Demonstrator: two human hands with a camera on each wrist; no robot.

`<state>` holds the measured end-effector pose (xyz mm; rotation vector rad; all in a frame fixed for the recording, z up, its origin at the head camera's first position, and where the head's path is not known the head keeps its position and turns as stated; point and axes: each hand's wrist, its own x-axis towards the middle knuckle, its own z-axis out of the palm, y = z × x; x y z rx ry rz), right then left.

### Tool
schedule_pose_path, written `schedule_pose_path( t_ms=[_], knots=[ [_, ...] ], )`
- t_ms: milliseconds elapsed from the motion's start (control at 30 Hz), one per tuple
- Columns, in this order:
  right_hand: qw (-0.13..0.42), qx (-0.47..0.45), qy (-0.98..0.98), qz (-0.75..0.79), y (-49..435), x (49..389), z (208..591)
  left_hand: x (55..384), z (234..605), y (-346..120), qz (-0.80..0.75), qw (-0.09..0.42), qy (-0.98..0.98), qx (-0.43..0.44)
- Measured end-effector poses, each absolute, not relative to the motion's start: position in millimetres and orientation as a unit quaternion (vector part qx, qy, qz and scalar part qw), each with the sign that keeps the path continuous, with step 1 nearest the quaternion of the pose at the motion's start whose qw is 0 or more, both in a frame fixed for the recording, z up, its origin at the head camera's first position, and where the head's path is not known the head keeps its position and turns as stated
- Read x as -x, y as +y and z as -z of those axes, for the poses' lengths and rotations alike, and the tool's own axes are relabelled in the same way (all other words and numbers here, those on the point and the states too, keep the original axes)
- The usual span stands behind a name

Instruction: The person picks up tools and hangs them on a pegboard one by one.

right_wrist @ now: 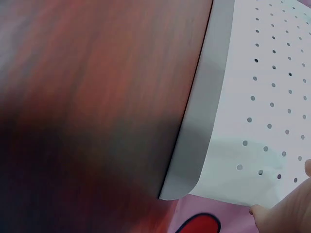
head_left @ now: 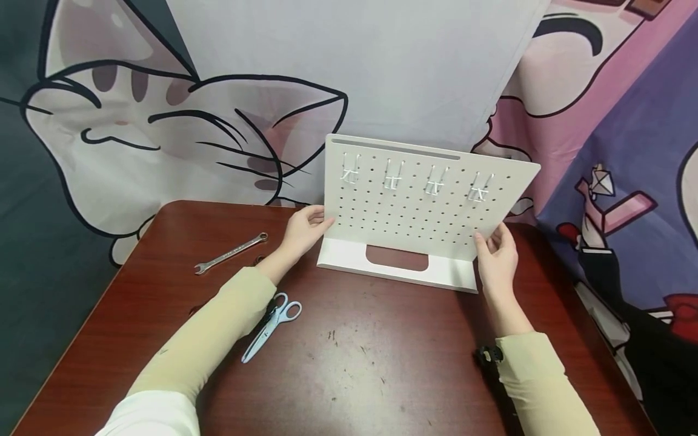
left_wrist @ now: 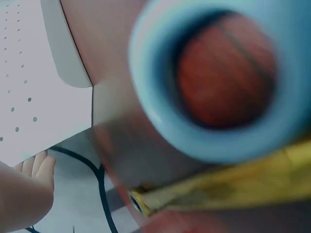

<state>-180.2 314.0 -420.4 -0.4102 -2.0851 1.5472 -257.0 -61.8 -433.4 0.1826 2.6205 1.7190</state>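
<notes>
Left grip (head_left: 303,231) and right grip (head_left: 498,259) clasp the board (head_left: 411,203) at both edges; one uneven tug could jolt hooks (head_left: 391,180) loose!

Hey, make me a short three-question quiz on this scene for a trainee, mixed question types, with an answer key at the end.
1. Count: how many two-pronged wire hooks are on the white pegboard?

2. True or false: the left hand and the right hand hold opposite side edges of the pegboard.

3. Multiple choice: what color are the handles of the scissors on the table?
a) Red
b) Light blue
c) Black

Key:
1. Four, in a row near the top.
2. True; the head view shows a thumb on the front at each side.
3. b) Light blue.
</notes>
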Motion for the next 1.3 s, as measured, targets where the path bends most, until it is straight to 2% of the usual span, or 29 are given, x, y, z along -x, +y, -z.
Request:
schedule_pose_path(
  t_ms=[467, 1300],
  knots=[
    [0.235, 0.105, -0.77, -0.583, 285.1, 197.2, 422.7, 240.5, 435.5, -96.4, -0.585, -0.018, 0.811, -0.008],
    [0.218, 0.07, -0.788, -0.572, 255.9, 186.6, 424.0, 217.7, 437.9, -135.0, -0.619, -0.02, 0.785, 0.016]
  ],
)
